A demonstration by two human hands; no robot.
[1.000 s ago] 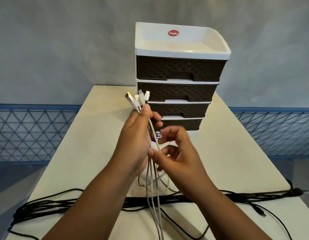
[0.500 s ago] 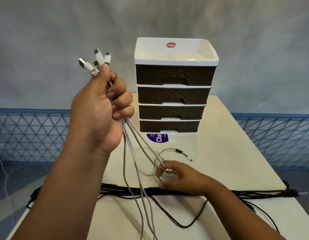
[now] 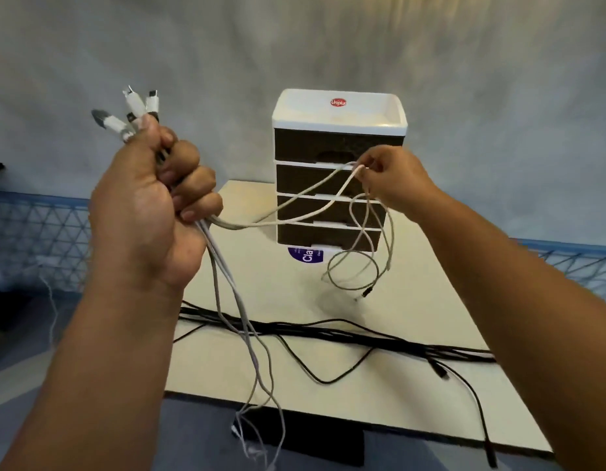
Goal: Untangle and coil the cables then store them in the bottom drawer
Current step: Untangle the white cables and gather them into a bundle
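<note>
Standing at the far end of a cream table (image 3: pixel 260 362), a four-drawer organiser (image 3: pixel 339 171) waits with every drawer closed, its bottom drawer (image 3: pixel 328 237) not yet opened for the cables. A bundle of black cables (image 3: pixel 328 331) lies stretched across the table, untouched, one loop sagging toward the near edge. The left hand (image 3: pixel 148 205), raised at the left, is clenched around a bunch of white cables (image 3: pixel 233 294), their plugs (image 3: pixel 131 113) fanning out above the fist while the loose lengths drop past the table's near edge. The right hand (image 3: pixel 393 178), which half a second ago was down at the tabletop among the strands, is now lifted in front of the organiser, its fingertips pinching one white strand (image 3: pixel 315 188) and drawing it sideways away from the fist; a loop and a small dark connector (image 3: pixel 366 294) dangle below it, clear of the table. That lift suggests one cable is being separated from the bunch, so untangling is under way, with coiling and storing still to come.
</note>
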